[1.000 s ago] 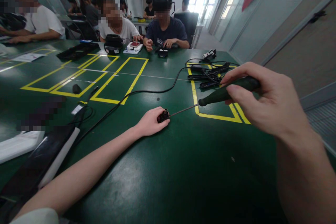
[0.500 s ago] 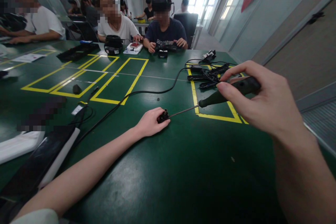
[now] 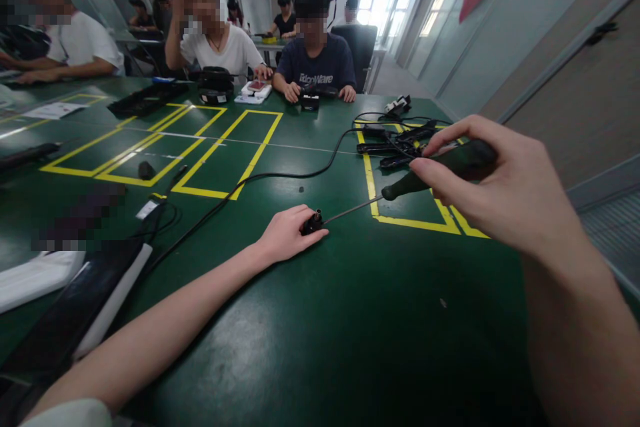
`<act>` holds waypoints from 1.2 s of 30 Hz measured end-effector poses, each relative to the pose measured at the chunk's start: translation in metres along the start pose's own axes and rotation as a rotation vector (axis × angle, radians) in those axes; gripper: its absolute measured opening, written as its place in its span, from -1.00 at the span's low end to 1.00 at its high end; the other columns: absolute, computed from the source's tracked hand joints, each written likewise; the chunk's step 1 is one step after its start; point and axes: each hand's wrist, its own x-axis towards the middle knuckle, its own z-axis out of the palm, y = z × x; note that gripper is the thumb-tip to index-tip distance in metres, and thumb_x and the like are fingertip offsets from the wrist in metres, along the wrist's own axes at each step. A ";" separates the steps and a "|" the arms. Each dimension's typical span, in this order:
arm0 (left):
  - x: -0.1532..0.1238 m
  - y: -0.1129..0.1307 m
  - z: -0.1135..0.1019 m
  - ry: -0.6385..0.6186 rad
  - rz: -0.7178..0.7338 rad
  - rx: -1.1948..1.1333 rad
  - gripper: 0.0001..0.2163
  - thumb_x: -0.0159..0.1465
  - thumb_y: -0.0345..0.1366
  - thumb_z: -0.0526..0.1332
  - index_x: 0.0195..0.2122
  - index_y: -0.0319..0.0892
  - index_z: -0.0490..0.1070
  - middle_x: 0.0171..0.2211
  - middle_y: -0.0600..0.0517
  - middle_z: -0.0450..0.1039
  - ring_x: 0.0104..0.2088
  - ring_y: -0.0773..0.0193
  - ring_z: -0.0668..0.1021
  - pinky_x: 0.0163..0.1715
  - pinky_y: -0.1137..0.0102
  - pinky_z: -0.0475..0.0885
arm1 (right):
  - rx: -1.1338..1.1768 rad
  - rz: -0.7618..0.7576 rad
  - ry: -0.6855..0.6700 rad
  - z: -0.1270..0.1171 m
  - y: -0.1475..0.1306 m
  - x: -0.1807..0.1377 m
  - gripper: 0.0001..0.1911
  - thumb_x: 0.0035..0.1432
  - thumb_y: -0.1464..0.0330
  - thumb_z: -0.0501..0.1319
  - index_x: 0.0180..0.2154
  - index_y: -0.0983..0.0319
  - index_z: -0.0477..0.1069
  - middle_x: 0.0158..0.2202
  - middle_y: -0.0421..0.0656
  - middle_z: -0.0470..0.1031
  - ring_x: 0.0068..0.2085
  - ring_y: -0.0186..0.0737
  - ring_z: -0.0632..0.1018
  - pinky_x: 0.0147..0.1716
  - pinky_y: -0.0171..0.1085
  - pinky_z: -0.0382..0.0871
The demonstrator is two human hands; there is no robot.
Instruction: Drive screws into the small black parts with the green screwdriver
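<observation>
On the green table (image 3: 260,353), my left hand (image 3: 287,233) is closed around a small black part (image 3: 314,221) with a short metal post on top; its exact kind is unclear. My right hand (image 3: 505,180) grips the dark green handle of a screwdriver (image 3: 425,173) between thumb and fingers. The thin shaft slants down to the left, and its tip meets the right side of the black part. My palm hides the back end of the handle.
A black cable (image 3: 280,175) crosses the table beyond my left hand. Black parts (image 3: 395,147) lie in a yellow-taped box at right. A black and white device (image 3: 95,300) lies at left. Across the table sit several people, one in a dark shirt (image 3: 317,63).
The screwdriver handle has turned slightly in my right hand, and the black part has shifted a little to the right. A person opposite has raised a hand to their head.
</observation>
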 end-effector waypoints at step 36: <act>0.005 -0.005 -0.001 -0.060 -0.115 -0.483 -0.81 0.26 -0.25 0.38 -0.15 -0.21 0.59 -0.18 -0.03 0.67 -0.17 0.18 0.65 -0.04 0.29 0.54 | 0.232 0.052 0.107 0.006 0.005 0.001 -0.74 -0.17 0.28 0.44 -0.35 0.12 0.52 -0.39 -0.21 0.57 -0.43 -0.20 0.59 -0.47 -0.19 0.52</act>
